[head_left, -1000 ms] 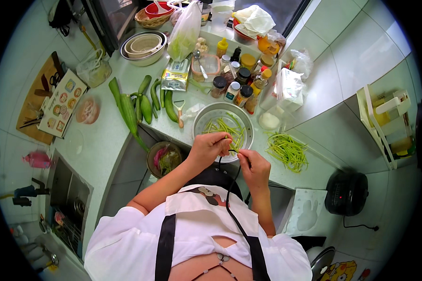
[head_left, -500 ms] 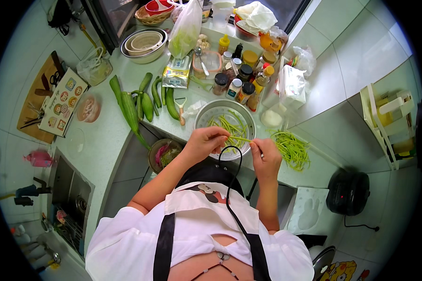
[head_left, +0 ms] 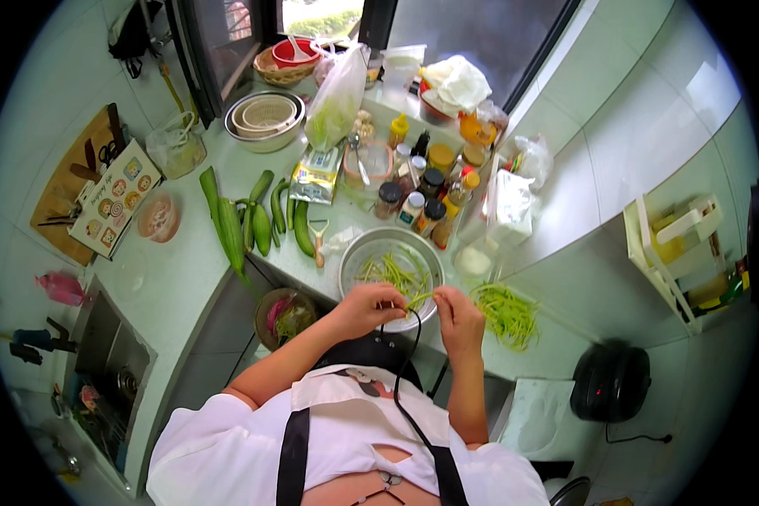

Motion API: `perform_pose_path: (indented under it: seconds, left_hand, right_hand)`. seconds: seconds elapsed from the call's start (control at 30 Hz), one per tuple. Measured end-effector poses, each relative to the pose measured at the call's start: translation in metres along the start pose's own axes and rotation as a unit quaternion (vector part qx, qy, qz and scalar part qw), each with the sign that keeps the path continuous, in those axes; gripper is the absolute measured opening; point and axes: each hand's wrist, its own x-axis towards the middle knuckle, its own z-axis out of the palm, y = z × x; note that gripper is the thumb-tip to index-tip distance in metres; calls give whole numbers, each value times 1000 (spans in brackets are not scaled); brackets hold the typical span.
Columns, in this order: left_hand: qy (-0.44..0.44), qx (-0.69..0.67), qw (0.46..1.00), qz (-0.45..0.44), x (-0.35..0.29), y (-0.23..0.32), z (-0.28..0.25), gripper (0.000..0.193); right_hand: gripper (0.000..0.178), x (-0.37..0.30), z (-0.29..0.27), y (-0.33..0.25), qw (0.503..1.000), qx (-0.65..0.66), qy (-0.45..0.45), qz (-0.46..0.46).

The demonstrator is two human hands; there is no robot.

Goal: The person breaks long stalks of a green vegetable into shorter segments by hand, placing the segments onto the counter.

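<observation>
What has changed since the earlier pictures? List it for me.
The head view has tilted up: the scene sits lower and more of the window shows. Since half a second ago, the left hand and right hand have come a little closer together by the metal bowl. Both still hold a green stem. The pile of stems and the peeler stay put.

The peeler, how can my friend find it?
Find the pale counter, then the round silver bowl of green stems. Left of it, beside a curved green vegetable, lies the peeler. Unlike them, it has a tan handle and Y-shaped head.
</observation>
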Motion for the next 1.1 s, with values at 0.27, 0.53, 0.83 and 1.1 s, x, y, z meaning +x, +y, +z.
perform_pose_path:
  seconds: [0.27,0.53,0.83,1.1]
  left_hand:
    - [141,-255,951,-101,3,-10,12,11]
    - [150,-240,958,-50,4,-3,8,10]
    - [143,-35,989,1,7,2,0,9]
    - [191,-223,950,-102,11,-2,13,17]
  right_hand:
    - [14,-17,13,-2,997,-16,-71,-30]
    - [14,-17,-8,-2,986,93,-124,55]
    - [11,-19,-5,6,991,87,-94,41]
    - [13,-19,7,-4,998,29,-56,-9]
